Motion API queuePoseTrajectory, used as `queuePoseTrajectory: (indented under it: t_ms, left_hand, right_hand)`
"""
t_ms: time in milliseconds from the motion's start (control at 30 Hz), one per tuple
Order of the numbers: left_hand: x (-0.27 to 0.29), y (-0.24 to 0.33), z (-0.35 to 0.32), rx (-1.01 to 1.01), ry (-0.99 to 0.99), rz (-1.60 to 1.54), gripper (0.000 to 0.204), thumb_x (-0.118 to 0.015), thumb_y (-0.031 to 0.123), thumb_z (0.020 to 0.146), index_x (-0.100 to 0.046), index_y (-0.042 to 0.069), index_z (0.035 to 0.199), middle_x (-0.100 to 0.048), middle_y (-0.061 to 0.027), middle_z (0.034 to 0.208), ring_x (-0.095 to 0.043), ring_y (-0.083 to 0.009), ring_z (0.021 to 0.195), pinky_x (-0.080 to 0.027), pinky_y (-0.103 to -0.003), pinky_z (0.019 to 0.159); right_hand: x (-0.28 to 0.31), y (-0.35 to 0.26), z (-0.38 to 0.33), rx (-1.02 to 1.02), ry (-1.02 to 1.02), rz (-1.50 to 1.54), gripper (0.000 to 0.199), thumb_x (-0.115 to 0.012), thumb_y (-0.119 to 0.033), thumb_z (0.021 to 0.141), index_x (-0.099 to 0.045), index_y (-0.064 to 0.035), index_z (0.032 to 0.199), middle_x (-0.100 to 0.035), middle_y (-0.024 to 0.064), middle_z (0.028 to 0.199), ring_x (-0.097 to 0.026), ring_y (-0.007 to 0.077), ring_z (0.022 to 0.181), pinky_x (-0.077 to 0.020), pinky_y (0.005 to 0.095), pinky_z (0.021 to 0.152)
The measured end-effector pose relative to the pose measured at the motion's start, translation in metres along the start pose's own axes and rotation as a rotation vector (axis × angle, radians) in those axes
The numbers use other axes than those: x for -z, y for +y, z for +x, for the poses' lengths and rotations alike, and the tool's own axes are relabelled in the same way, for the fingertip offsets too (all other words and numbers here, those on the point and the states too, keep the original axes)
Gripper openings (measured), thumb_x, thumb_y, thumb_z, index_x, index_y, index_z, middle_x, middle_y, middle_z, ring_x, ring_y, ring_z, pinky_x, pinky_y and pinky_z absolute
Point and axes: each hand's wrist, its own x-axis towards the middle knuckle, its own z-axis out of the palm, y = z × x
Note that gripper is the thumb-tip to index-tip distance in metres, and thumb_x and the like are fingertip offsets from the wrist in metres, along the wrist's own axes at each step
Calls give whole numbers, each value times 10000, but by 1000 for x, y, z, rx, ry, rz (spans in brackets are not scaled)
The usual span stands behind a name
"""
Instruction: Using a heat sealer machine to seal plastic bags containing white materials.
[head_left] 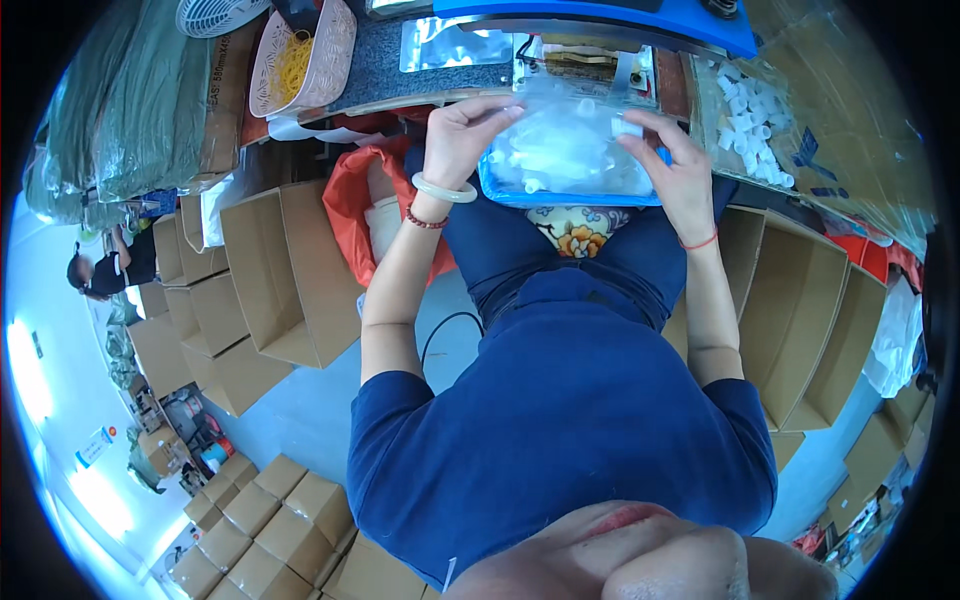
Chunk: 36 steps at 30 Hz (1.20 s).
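Bag (565,160): filled with white parts, unsealed. Left hand (462,135) and right hand (672,165) pinch its top corners. Loose parts (745,120) remain beside it.

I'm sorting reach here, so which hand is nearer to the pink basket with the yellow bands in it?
Left. The left hand grips the left edge of the clear bag, just right of and below the pink basket. The right hand holds the bag's far right edge.

Both forearms reach forward, left hand (462,135) and right hand (678,170) raised with fingers curled in a pinch.
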Motion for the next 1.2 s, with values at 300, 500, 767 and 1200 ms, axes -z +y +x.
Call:
queuePoseTrajectory:
  t_ms: [300, 500, 767, 1200]
  left_hand:
    - [-20, 21, -3, 91, -316, 8, 213, -708, 142, 879, -720, -11, 1027, -730, -86, 945, -674, -113, 870, -536, -238, 778]
    - [-27, -10, 4, 463, -619, -355, 251, -670, 165, 907, -682, -19, 1077, -717, -142, 975, -706, -227, 890, -578, -335, 782]
    - [-64, -45, 56, 637, -276, -819, 253, -569, 110, 954, -604, -54, 1143, -659, -159, 1133, -635, -292, 1089, -526, -381, 948]
    - [21, -55, 90, -440, 329, 664, 366, -627, 225, 909, -624, -7, 1192, -628, -189, 1212, -610, -329, 1112, -474, -416, 943]
  right_hand:
    - [25, -33, 44, 376, -223, -262, 242, -661, -207, 895, -672, -36, 1065, -682, 115, 1005, -649, 256, 880, -497, 320, 791]
    - [18, -2, 66, 302, -624, -331, 276, -607, -267, 926, -656, -33, 1065, -684, 146, 1003, -652, 308, 926, -505, 353, 804]
    - [62, 55, 39, 73, 287, -808, 283, -586, -265, 928, -629, -112, 1162, -674, 139, 1065, -627, 367, 966, -511, 428, 798]
    - [56, 120, 74, 97, 389, -1159, 241, -624, -111, 817, -638, -94, 1057, -583, 115, 1059, -569, 325, 974, -488, 438, 796]
